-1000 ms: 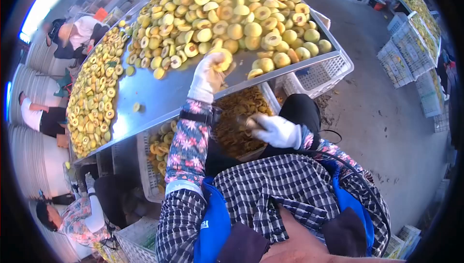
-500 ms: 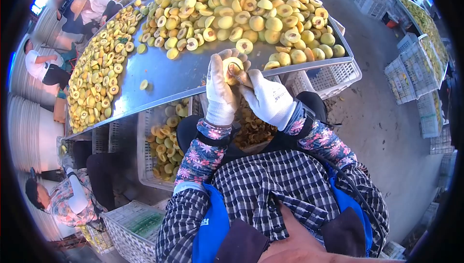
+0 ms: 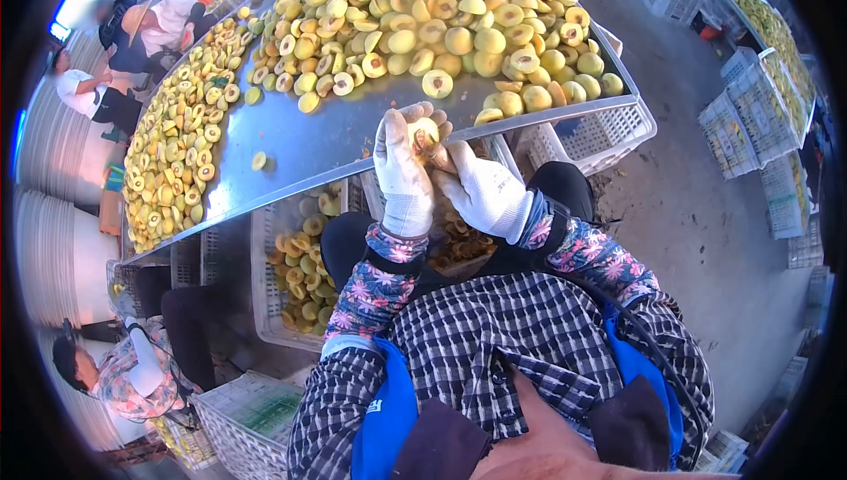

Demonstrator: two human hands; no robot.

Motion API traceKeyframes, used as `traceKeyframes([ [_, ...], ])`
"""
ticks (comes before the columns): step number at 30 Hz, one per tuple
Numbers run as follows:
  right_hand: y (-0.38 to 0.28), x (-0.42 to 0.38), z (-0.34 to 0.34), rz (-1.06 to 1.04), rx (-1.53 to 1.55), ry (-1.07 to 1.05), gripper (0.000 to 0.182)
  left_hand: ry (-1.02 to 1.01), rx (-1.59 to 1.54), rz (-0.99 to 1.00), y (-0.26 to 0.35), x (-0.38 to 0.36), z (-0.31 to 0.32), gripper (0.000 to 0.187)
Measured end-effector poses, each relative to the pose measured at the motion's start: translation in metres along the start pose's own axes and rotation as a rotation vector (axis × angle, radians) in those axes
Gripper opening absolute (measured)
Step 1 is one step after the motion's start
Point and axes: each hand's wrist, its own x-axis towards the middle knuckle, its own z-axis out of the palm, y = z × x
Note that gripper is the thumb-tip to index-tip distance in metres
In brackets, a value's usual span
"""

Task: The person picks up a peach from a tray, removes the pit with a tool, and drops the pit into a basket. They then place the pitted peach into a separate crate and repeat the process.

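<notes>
Both hands wear white gloves with stained fingers and meet just in front of the metal table's near edge. My left hand (image 3: 406, 171) wraps round a halved yellow fruit (image 3: 423, 132), its cut face turned up. My right hand (image 3: 483, 182) is closed on a small tool (image 3: 438, 156), whose tip sits at the brown centre of the fruit; the fingers partly hide it. Beyond them, a large heap of halved fruit (image 3: 423, 30) lies on the metal table (image 3: 300, 140). A second pile of fruit halves (image 3: 172, 149) covers the table's left side.
Below the table stand a crate of fruit halves (image 3: 304, 281) and a container of brown pieces (image 3: 459, 246). A white crate (image 3: 591, 138) juts out under the right corner. Co-workers sit at the left; one (image 3: 141, 365) is at lower left. Stacked crates (image 3: 745, 123) stand at right.
Both hands, still together round the fruit, appear slightly lower. The table and heap have shifted a little in view. At upper left, a seated person has changed posture.
</notes>
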Motion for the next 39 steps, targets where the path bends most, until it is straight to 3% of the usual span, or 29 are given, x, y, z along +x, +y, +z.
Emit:
traceKeyframes([
  [3,0.002,-0.002,-0.007,-0.101,-0.043,0.004,0.038,-0.065,0.11,0.027,0.005,0.002,-0.005,0.039],
  [6,-0.001,-0.002,-0.017,0.006,0.071,-0.123,0.036,-0.239,0.196,-0.16,0.011,0.007,-0.015,0.039],
  [9,-0.001,-0.004,-0.019,0.158,0.247,-0.223,0.034,-0.217,0.18,-0.174,0.009,0.005,-0.013,0.04],
  [12,0.007,-0.007,-0.023,0.43,0.978,-0.495,0.035,-0.275,0.178,-0.31,0.01,0.008,-0.02,0.04],
  [17,0.004,-0.01,-0.013,0.545,1.332,-0.46,0.036,-0.163,-0.023,-0.319,-0.003,0.008,-0.008,0.041],
  [19,0.011,-0.011,-0.01,0.653,1.635,-0.534,0.036,-0.047,-0.149,-0.391,-0.008,0.011,-0.009,0.042],
  [21,0.012,-0.015,-0.013,0.654,1.686,-0.607,0.038,-0.047,-0.152,-0.414,-0.006,0.009,-0.007,0.043],
  [23,0.016,-0.022,-0.014,0.614,1.668,-0.677,0.037,-0.042,-0.155,-0.442,-0.005,0.007,-0.011,0.044],
  [25,0.023,-0.028,-0.019,0.587,1.602,-0.748,0.036,-0.037,0.192,-0.25,-0.001,0.012,-0.025,0.042],
  [27,0.03,-0.037,-0.012,0.386,0.683,-0.699,0.035,-0.14,0.673,0.027,0.029,0.007,-0.045,0.031],
  [28,0.043,-0.044,-0.003,0.24,0.154,-0.711,0.036,-0.134,0.939,0.073,0.044,0.009,-0.067,0.029],
  [29,0.048,-0.051,0.001,0.192,0.056,-0.732,0.04,-0.07,1.319,0.029,0.063,0.014,-0.095,0.031],
  [31,0.04,-0.053,-0.004,0.336,-0.016,-0.84,0.042,0.078,1.82,0.066,0.092,0.017,-0.15,0.037],
  [33,0.056,-0.064,0.011,0.271,0.0,-0.794,0.044,0.204,2.282,0.302,0.1,0.017,-0.168,0.044],
  [34,0.057,-0.064,0.014,0.278,0.003,-0.799,0.044,0.148,2.214,0.306,0.097,0.028,-0.17,0.048],
  [37,0.055,-0.063,0.017,0.255,0.036,-0.783,0.043,-0.265,1.452,0.226,0.048,0.056,-0.11,0.05],
  [38,0.058,-0.064,0.021,0.242,0.055,-0.784,0.042,-0.356,1.338,-0.005,0.035,0.053,-0.063,0.05],
  [39,0.06,-0.064,0.022,0.231,0.072,-0.784,0.041,-0.474,1.239,-0.088,0.01,0.062,-0.044,0.052],
])
